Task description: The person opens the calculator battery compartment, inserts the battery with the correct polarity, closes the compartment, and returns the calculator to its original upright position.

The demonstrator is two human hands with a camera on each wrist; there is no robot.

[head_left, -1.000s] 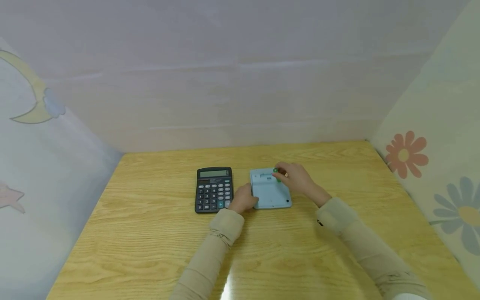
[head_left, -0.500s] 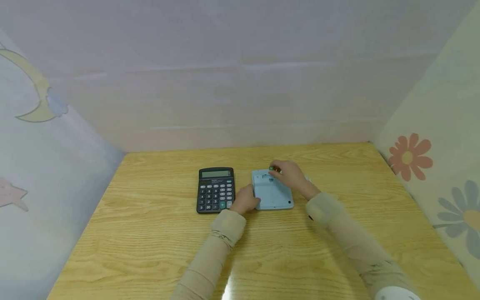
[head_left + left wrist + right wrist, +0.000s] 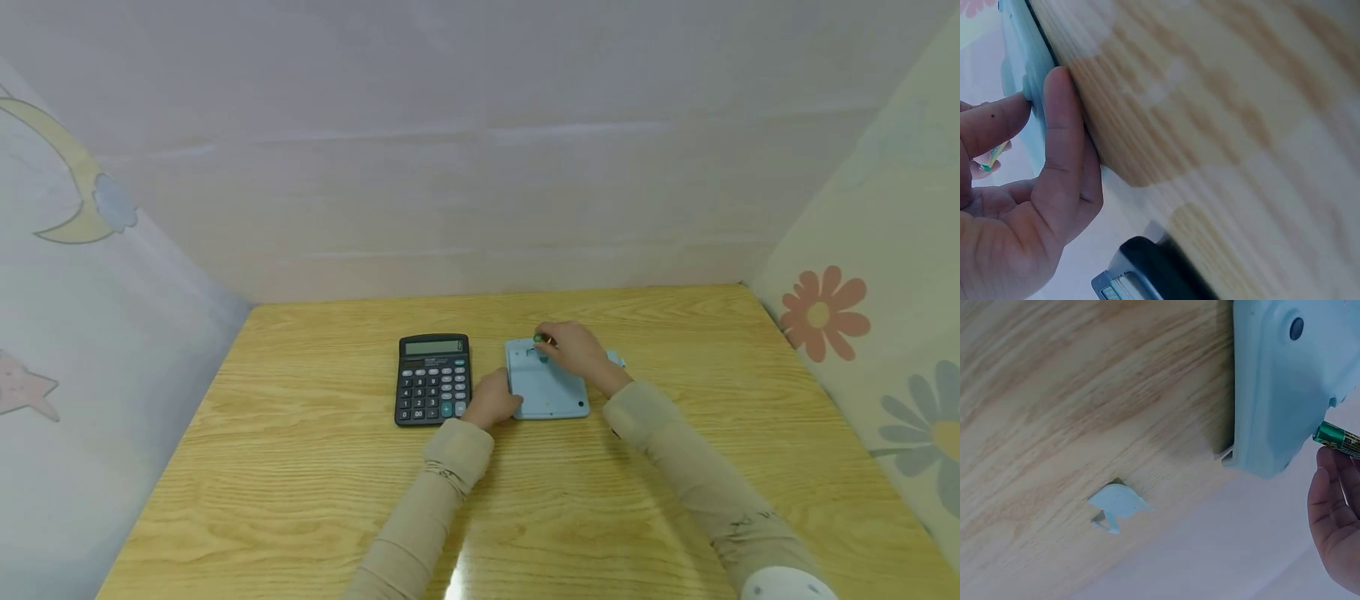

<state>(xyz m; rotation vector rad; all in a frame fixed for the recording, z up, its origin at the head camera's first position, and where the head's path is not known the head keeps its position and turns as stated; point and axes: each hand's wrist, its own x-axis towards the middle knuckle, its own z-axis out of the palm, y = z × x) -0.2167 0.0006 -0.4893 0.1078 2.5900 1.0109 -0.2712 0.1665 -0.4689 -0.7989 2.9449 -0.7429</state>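
A light blue calculator [image 3: 551, 396] lies face down on the wooden table, the open battery compartment [image 3: 534, 353] near its far edge. My left hand [image 3: 491, 400] grips its left edge; in the left wrist view the thumb [image 3: 997, 122] is on one face and the fingers [image 3: 1063, 131] on the other. Between thumb and fingers, my right hand [image 3: 577, 348] pinches a green battery [image 3: 1330, 434] right over the compartment. In the right wrist view the battery's green end points toward the calculator's back, while its other end runs out of frame.
Left of the blue calculator, a black desk calculator [image 3: 433, 379] lies face up, close to my left hand. A small light blue battery cover [image 3: 1116, 503] is on the table [image 3: 675, 333] to the right of the blue calculator. A fabric backdrop [image 3: 480, 208] stands behind the table.
My right hand has moved left with the battery, to the compartment. The battery cover, hidden behind that hand before, now shows beside it. My left hand keeps its hold on the blue calculator.
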